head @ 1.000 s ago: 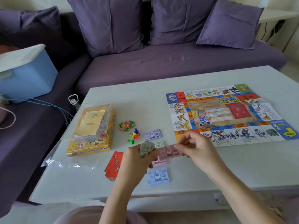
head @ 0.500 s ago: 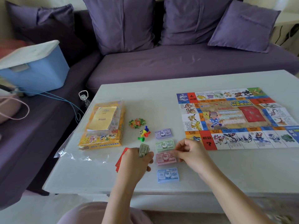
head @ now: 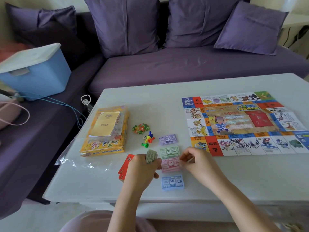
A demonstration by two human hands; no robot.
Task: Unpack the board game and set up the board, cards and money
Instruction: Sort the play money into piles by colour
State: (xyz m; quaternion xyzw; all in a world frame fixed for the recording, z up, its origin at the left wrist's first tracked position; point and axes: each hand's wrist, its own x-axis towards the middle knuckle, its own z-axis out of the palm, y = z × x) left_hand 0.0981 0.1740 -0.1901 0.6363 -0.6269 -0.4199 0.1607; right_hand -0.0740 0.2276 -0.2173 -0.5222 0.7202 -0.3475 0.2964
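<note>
The colourful game board (head: pixel 242 123) lies unfolded on the right of the white table (head: pixel 217 185). Left of it sit piles of play money in a column: purple (head: pixel 167 139), green (head: pixel 169 151), pink (head: pixel 168 165) and blue (head: pixel 172 181). My left hand (head: pixel 142 169) grips a folded wad of grey-green bills (head: pixel 151 156) just left of the pink pile. My right hand (head: pixel 197 161) is at that pile's right edge, fingertips pinching the pink bills. A red card stack (head: pixel 125 164) lies partly hidden behind my left hand.
The yellow game box (head: pixel 105 131) with a booklet on it lies on clear plastic wrap (head: pixel 75 161) at the table's left. Star tokens (head: pixel 141 128) and coloured pawns (head: pixel 148 139) sit between box and money. A blue bin (head: pixel 36 72) stands on the purple sofa (head: pixel 184 67).
My right hand brought a pink bill down from between both hands onto the pink pile. The left hand kept its wad and stayed in place. The camera shifted slightly.
</note>
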